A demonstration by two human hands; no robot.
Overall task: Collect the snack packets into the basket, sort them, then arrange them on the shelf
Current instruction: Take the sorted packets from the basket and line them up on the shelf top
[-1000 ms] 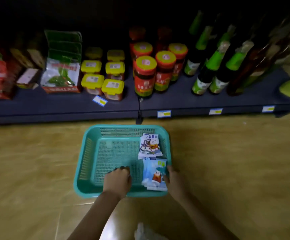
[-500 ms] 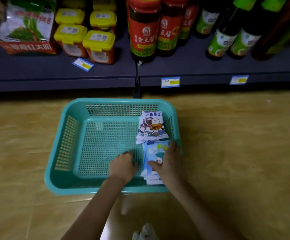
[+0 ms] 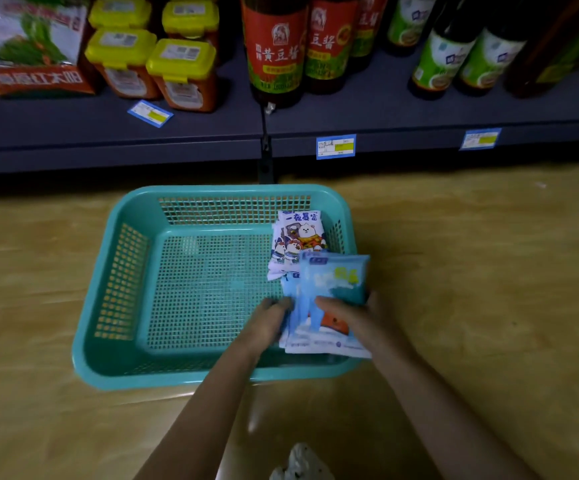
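Teal basket (image 3: 115,282): on wooden floor (image 3: 471,271), just before the dark shelf (image 3: 108,133)
Blue packets (image 3: 329,282): over the basket's near right corner; right hand (image 3: 360,320) pinches them, thumb on top
Left hand (image 3: 267,323): curled against their left edge; grip unclear
White packets (image 3: 298,233): behind, by the right wall
Shelf goods: yellow-lidded tubs (image 3: 180,71); sauce bottles (image 3: 276,50)

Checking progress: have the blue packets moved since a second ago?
Yes. The right hand has lifted the blue packets up, over the basket's right rim.
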